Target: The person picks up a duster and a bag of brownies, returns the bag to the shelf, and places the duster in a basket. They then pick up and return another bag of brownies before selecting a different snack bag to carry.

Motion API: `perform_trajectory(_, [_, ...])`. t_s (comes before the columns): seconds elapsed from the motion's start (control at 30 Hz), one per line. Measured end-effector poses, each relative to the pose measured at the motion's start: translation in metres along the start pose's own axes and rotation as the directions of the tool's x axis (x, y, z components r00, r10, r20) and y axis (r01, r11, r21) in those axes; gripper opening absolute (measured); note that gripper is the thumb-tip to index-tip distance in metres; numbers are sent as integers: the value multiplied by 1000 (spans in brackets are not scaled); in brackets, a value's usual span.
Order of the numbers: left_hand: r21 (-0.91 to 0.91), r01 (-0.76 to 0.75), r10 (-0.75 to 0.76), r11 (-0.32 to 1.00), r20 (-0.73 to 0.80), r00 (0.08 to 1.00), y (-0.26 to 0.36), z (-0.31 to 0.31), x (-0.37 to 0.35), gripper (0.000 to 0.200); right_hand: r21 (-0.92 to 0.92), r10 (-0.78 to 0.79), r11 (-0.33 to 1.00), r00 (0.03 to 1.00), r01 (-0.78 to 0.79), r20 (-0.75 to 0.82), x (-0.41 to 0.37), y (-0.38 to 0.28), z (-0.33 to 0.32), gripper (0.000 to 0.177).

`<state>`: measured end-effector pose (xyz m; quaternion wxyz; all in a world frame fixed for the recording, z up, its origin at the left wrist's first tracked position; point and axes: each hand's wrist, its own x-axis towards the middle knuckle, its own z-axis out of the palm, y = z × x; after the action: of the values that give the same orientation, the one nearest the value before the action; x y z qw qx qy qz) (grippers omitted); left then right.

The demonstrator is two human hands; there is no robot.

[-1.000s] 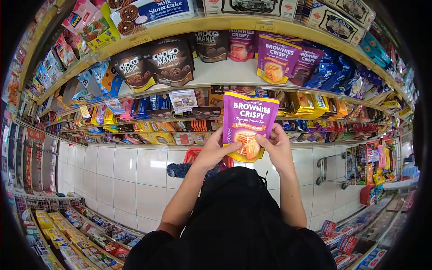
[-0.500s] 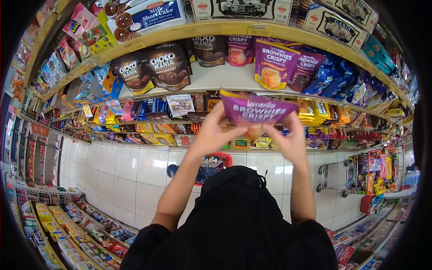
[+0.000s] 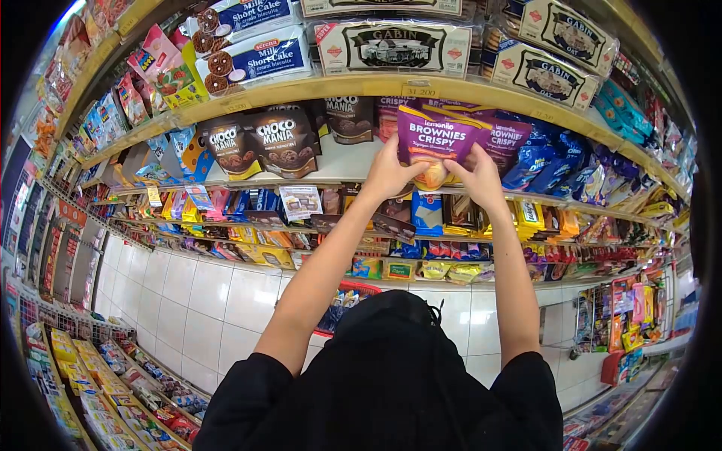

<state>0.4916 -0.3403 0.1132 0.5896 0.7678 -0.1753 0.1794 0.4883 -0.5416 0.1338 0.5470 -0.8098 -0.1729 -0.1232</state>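
A purple Brownies Crispy pouch (image 3: 436,137) with a yellow top edge faces me, upright at the shelf front. My left hand (image 3: 391,171) grips its left side, thumb across the lower front. On the opposite side my right hand (image 3: 475,174) pinches the lower right part, fingers around the edge. Behind it stand more purple pouches, partly hidden. A darker Brownies Crispy pouch (image 3: 505,141) is just to the right. Brown Choco Mania pouches (image 3: 284,141) stand to the left on the same shelf board.
Above runs a yellow shelf edge (image 3: 331,89) with price labels, carrying Gabin cracker packs (image 3: 395,49). Blue Oreo packs (image 3: 545,161) lie to the right. A red basket (image 3: 359,287) sits on the tiled floor below; a loaded cart (image 3: 624,308) stands at right.
Both hands have carried the pouch forward to the shelf, and it has gone from tilted to upright. The view has shifted, showing more of the upper shelf.
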Motion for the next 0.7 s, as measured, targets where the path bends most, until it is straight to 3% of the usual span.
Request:
perform_trajectory(0.03, [-36, 22, -23, 999, -13, 1000, -5, 3, 1, 56, -70, 19, 997, 1000, -20, -19, 0, 4, -3, 39])
perform_trajectory(0.13, [-184, 45, -55, 982, -47, 997, -13, 9, 5, 51, -33, 12, 999, 1000, -13, -29, 2, 11, -20, 37])
perform_trajectory(0.17, [-204, 60, -72, 977, -50, 996, -14, 9, 7, 50, -164, -2, 987, 999, -7, -50, 2, 12, -25, 35])
perform_trajectory(0.27, [-292, 108, -111, 950, 7, 994, -4, 7, 7, 51, -459, 46, 888, 995, 2, 93, 7, 27, -35, 32])
perform_trajectory(0.4, [-303, 132, -110, 944, 89, 990, -6, 5, 14, 55, -693, 186, 720, 970, -25, 159, 21, 28, -30, 33])
perform_trajectory(0.63, [-218, 108, -79, 970, 135, 988, -9, 8, 14, 63, -799, 107, 599, 994, -45, 24, 37, 49, -11, 23])
perform_trajectory(0.7, [-183, 95, -65, 978, 162, 985, -9, 6, 12, 63, -773, 105, 631, 995, -66, 0, 38, 54, -10, 22])
